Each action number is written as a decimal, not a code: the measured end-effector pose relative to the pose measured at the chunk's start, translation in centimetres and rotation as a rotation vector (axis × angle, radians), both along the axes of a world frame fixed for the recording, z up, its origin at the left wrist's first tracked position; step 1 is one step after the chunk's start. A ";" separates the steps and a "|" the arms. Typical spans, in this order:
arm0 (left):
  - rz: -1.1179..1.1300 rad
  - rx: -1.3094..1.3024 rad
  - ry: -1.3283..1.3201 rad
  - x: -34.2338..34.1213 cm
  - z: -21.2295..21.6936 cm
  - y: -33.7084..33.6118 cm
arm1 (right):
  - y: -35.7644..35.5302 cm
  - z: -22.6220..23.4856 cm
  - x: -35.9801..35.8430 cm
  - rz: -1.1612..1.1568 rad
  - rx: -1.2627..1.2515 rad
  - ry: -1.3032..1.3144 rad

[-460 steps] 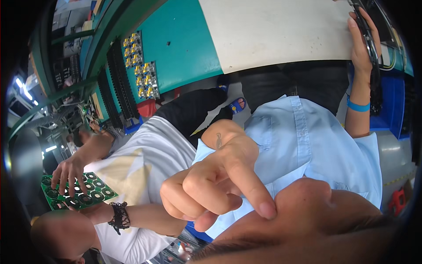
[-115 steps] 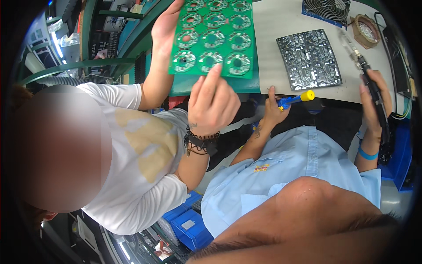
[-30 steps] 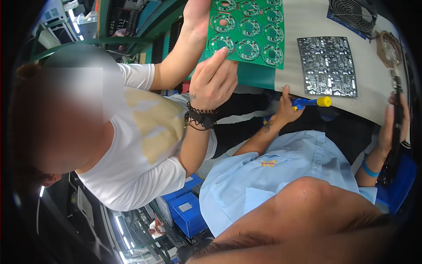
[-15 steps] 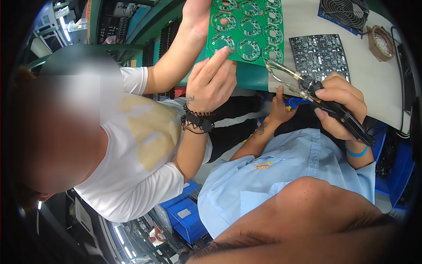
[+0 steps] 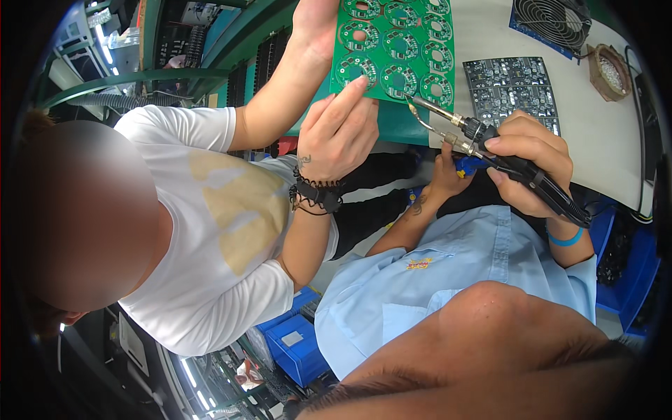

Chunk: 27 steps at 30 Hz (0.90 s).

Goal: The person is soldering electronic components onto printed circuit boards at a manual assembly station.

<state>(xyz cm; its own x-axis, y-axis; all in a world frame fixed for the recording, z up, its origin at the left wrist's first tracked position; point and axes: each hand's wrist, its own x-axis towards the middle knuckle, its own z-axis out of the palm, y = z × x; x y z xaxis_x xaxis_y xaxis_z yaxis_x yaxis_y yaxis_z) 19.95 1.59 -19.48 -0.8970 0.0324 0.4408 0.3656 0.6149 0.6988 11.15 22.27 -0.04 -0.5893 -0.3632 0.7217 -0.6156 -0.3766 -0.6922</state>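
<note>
My right hand (image 5: 535,161) is closed round the black handle of a soldering iron (image 5: 518,164) with a thin metal feed tube along its front. Its tip is at the lower edge of a green circuit board panel (image 5: 381,59), near the bottom middle ring-shaped board. A co-worker in a white T-shirt holds that panel tilted up, one hand (image 5: 318,28) at its left edge, the other hand (image 5: 343,133) pointing at the bottom left ring. Below the table edge is my left hand (image 5: 448,178), one digit pointing up, beside something blue and yellow; its other fingers are mostly hidden.
On the pale tabletop (image 5: 483,35) lies a dark circuit board panel (image 5: 511,87). Behind it stand a fan (image 5: 553,24) and a brown pot of pale granules (image 5: 609,70). Blue bins (image 5: 297,350) stand on the floor; more blue bins are at the right.
My right hand has moved the soldering iron left, its tip passing from the bottom right ring towards the bottom middle one. The panel and the co-worker's hands have shifted very slightly.
</note>
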 end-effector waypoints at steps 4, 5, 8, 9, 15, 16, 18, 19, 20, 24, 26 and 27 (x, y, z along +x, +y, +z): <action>-0.018 0.017 -0.031 -0.1 0.2 -0.1 | 0.0 0.1 0.1 -0.013 -0.002 0.022; -0.023 0.002 -0.054 -0.1 0.3 -0.1 | 0.0 0.1 0.1 -0.002 -0.001 0.006; -0.021 0.029 -0.026 -0.2 0.1 -0.1 | -0.1 0.1 0.0 -0.014 -0.006 0.019; -0.017 0.024 -0.018 -0.3 0.0 0.0 | -0.1 0.1 0.0 -0.014 -0.009 0.017; 0.003 0.069 -0.083 -0.3 -1.2 -0.2 | -0.3 0.2 0.0 -0.018 -0.009 0.020; 0.011 0.084 -0.104 -0.2 -1.7 -0.3 | -0.3 0.3 0.0 -0.018 -0.009 0.021; 0.031 0.127 -0.155 -0.1 -3.1 -0.6 | -0.2 0.4 0.2 -0.021 0.002 0.012; 0.044 0.165 -0.194 0.0 -4.0 -0.5 | -0.2 0.4 0.2 -0.023 0.008 0.009; 0.044 0.244 -0.302 0.1 -4.9 -0.6 | -0.1 0.5 0.3 -0.009 0.014 -0.015; -0.010 0.196 -0.138 0.0 -7.7 -1.3 | -0.1 0.5 0.3 -0.027 -0.005 0.005; -0.045 0.173 -0.078 0.0 -7.9 -1.5 | -0.1 0.4 0.3 -0.029 -0.011 0.005; -0.041 0.132 -0.056 0.0 -7.6 -1.5 | 0.0 0.4 0.3 -0.028 -0.005 0.004</action>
